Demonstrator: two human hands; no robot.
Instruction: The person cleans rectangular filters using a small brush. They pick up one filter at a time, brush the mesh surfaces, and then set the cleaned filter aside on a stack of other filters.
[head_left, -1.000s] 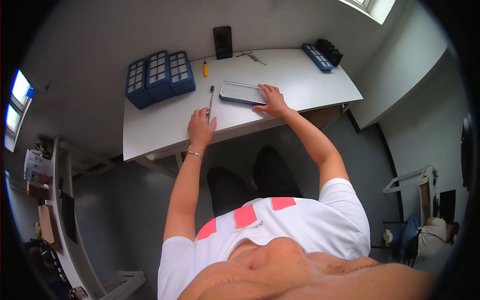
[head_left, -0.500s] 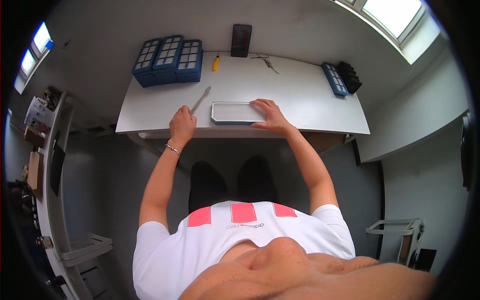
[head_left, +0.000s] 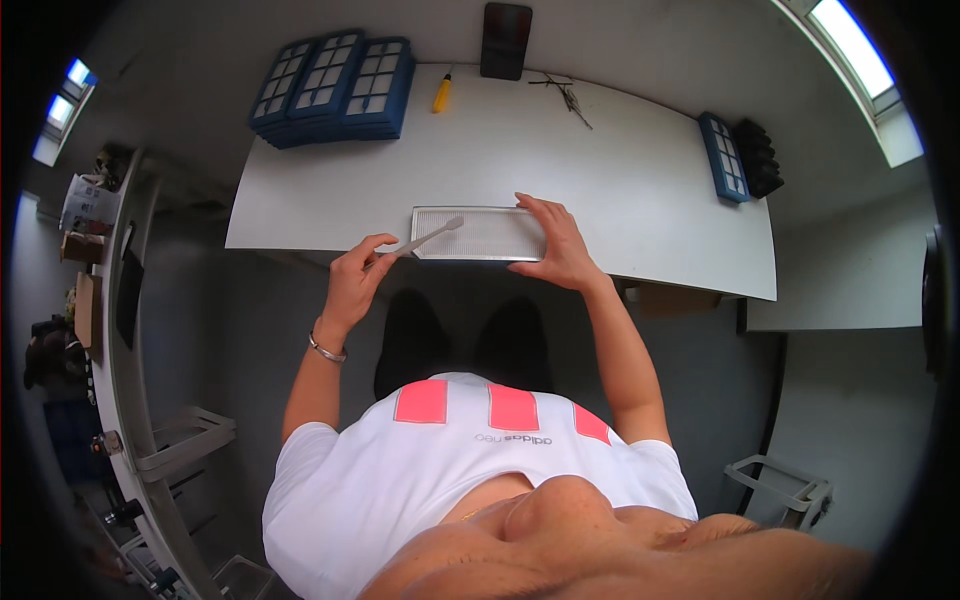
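At the tabletop's (head_left: 650,200) front edge I see the right hand (head_left: 560,250) clasping a pleated filter (head_left: 490,240), seemingly for steadiness, the left hand (head_left: 350,282) pinching a brush-like tool (head_left: 430,236).

Brush (head_left: 430,238): handle end hidden in left hand (head_left: 350,285); unclear whether tip touches pleated filter (head_left: 470,240). Right hand (head_left: 567,250) covers part of filter's right end. 3 filter stacks (head_left: 330,90): lower layers mostly hidden, count untellable. Thin tools (head_left: 570,102) too small to identify. Upper-right window (head_left: 855,50) cut off by top edge.
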